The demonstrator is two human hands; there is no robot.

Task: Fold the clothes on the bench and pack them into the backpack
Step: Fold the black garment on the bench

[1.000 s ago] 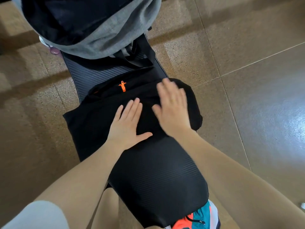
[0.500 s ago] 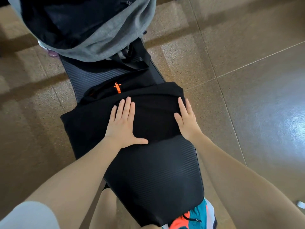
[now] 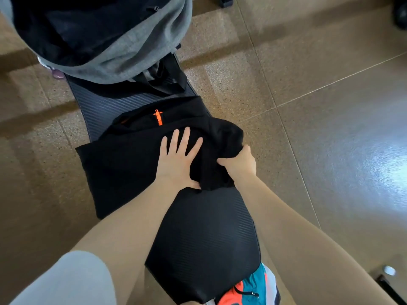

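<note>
a view from above, looking down along a narrow black ribbed bench (image 3: 204, 234) that runs from the bottom centre of the frame up toward the upper left, over a brown speckled tile floor (image 3: 330, 106). across the middle of the bench lies a black garment (image 3: 123, 164) with an orange zipper pull (image 3: 158, 117) near its upper edge; its left part hangs past the bench edge. the person's left hand (image 3: 178, 159), at centre frame, lies flat on the cloth with fingers straight and spread, pressing it down. just right of it, the right hand (image 3: 240, 164) has its fingers curled round a bunched fold at the garment's right edge, gripping it and lifting it slightly off the bench. at the top left sits a grey and black backpack (image 3: 99, 40), its dark mouth facing the camera, well apart from the hands. at the bottom edge, a bit of teal and orange fabric (image 3: 248, 289) shows near the person's lap.

judging from this, the task is at an early to middle stage: the black garment appears partly folded, with its right side being turned in. it is not yet in the backpack, and whether anything is packed inside cannot be told.
</note>
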